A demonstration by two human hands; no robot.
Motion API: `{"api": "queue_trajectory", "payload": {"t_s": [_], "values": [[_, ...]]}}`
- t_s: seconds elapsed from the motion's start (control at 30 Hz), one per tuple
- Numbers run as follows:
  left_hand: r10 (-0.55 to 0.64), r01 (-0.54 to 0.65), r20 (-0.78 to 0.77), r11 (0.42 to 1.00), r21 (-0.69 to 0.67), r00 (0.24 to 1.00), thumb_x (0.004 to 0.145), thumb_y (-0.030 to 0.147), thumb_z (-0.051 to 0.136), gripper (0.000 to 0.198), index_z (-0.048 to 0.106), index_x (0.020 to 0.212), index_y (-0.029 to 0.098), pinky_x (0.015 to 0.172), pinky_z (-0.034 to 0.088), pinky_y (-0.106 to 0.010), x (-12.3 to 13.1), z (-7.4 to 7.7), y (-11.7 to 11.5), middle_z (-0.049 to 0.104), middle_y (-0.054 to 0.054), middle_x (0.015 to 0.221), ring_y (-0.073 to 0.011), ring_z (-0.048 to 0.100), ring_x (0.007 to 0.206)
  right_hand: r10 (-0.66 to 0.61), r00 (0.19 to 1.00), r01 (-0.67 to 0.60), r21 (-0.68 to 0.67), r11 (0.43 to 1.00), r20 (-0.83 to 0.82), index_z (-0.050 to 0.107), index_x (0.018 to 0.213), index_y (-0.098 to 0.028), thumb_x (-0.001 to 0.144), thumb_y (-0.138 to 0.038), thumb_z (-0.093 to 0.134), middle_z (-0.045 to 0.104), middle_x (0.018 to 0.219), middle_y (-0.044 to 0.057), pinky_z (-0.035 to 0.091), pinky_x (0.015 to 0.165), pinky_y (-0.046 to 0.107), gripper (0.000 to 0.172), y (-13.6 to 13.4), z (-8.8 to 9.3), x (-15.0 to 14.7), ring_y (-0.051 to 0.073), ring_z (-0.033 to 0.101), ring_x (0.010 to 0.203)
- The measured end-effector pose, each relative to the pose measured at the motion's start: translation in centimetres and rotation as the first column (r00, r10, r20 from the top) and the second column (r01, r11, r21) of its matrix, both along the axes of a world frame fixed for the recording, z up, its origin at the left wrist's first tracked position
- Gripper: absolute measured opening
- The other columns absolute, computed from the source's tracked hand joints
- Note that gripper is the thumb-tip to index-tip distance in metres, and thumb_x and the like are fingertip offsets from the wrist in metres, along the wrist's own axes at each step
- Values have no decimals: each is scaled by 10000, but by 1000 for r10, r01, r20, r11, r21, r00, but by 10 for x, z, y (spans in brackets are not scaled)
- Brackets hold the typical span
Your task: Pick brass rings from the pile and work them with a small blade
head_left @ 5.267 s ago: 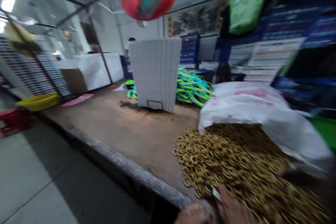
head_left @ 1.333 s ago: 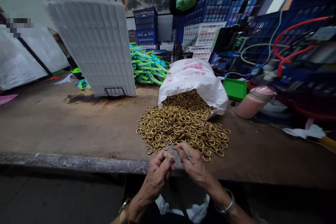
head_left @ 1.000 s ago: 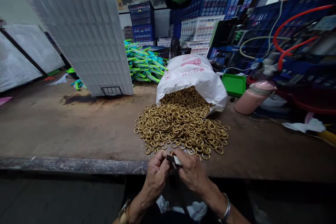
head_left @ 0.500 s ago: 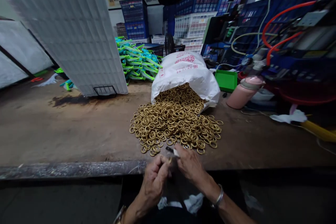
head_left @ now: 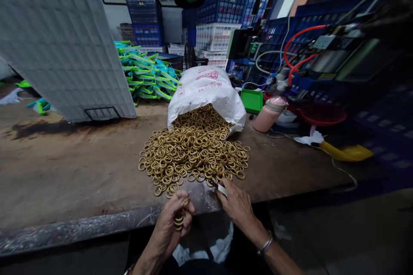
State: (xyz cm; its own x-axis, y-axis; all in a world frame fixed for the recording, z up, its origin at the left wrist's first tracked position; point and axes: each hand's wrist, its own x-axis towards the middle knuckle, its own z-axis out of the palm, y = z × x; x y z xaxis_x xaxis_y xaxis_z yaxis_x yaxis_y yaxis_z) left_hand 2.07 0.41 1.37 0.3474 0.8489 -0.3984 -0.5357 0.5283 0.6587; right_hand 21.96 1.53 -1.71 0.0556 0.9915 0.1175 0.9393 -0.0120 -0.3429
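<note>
My left hand (head_left: pixel 166 223) is curled around several gold-coloured rings (head_left: pixel 179 222) just over the front edge of the table, with one more near the fingertips. In my right hand (head_left: pixel 238 204) is a small tool with a white handle and a dark tip (head_left: pixel 222 189); its exact kind is unclear. That tip points at the near edge of a heap of matching rings (head_left: pixel 193 150). The heap spills from the mouth of a white sack (head_left: pixel 203 84) with red print, lying on its side.
A large pale ribbed panel (head_left: pixel 71 51) stands at the left of the table (head_left: pixel 80 176). Behind it lie green and blue plastic pieces (head_left: pixel 148 73). To the right are a green tray (head_left: pixel 251 101), a pink bottle (head_left: pixel 269 116) and red hoses (head_left: pixel 290 47). Crates (head_left: pixel 219 4) are stacked at the back.
The view has turned to the right. My hands have moved apart, and my left hand has turned so that the rings inside it show. The tool stays in my right hand.
</note>
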Motion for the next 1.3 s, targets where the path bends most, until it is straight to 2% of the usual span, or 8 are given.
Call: {"api": "queue_trajectory", "payload": {"t_s": [0.1, 0.23, 0.4, 0.57, 0.73, 0.97, 1.17, 1.3], "values": [[-6, 9, 67, 998, -59, 998, 708, 254, 594, 263, 506, 943, 174, 370, 267, -158, -2, -3, 0, 574, 5, 674, -62, 459, 451, -14, 999, 14, 6, 1000, 34, 468, 828, -218, 803, -222, 431, 604, 814, 16, 259, 506, 236, 45, 3, 0, -4, 143, 570, 635], [-3, 18, 118, 992, -124, 993, 705, 257, 620, 173, 523, 789, 140, 399, 330, -155, 0, -13, -2, 601, -29, 725, -95, 556, 560, -44, 999, 44, 31, 999, 30, 449, 825, -215, 788, -202, 416, 583, 805, 16, 239, 481, 236, 51, 3, -4, -5, 143, 555, 596], [-8, 23, 105, 989, -146, 994, 706, 248, 631, 169, 505, 731, 139, 409, 379, -156, 7, -22, -2, 609, -37, 743, -123, 600, 613, 56, 969, -56, 8, 998, -241, 451, 791, -207, 768, -181, 382, 545, 617, -15, 294, 518, 233, 77, 7, -7, -12, 140, 528, 561], [8, -8, -2, 997, 83, 1000, 702, 307, 628, 214, 498, 724, 139, 364, 362, -147, 9, -15, -1, 550, 1, 634, -85, 529, 504, 14, 739, -95, -83, 992, -674, 512, 741, -184, 772, -352, 396, 515, 611, -18, 352, 538, 221, 207, 18, 7, -37, 113, 461, 552], [122, -16, -384, 963, 269, 915, 731, 355, 572, 280, 501, 918, 159, 357, 356, -172, 13, -13, -3, 495, 53, 529, -67, 433, 383, -73, 551, -164, -194, 967, -831, 536, 720, -179, 719, -322, 458, 448, 537, -63, 311, 479, 200, 163, 21, 11, -57, 79, 380, 479], [310, 78, -526, 803, 591, 792, 768, 271, 526, 161, 593, 859, 157, 706, 425, -260, 10, -23, -3, 616, -39, 801, -145, 551, 741, -233, 321, -238, -316, 919, -918, 467, 664, -177, 706, -390, 498, 356, 488, -89, 201, 368, 174, 219, 10, 23, -70, 33, 250, 382], [170, -42, -372, 944, 329, 912, 718, 361, 577, 215, 518, 700, 154, 477, 341, -187, 9, -6, -4, 519, 29, 580, -66, 427, 481, -301, 208, -313, -355, 881, -931, 444, 720, -186, 677, -505, 522, 393, 502, -95, 140, 327, 164, 331, 4, 31, -75, 14, 204, 338], [82, -22, -305, 981, 195, 949, 661, 442, 618, 313, 472, 689, 167, 382, 204, -171, 8, 0, -6, 416, 79, 479, -27, 286, 368, -207, 336, -246, -298, 922, -919, 440, 649, -182, 692, -456, 510, 356, 475, -92, 195, 356, 174, 286, 7, 22, -74, 33, 248, 375]]}}
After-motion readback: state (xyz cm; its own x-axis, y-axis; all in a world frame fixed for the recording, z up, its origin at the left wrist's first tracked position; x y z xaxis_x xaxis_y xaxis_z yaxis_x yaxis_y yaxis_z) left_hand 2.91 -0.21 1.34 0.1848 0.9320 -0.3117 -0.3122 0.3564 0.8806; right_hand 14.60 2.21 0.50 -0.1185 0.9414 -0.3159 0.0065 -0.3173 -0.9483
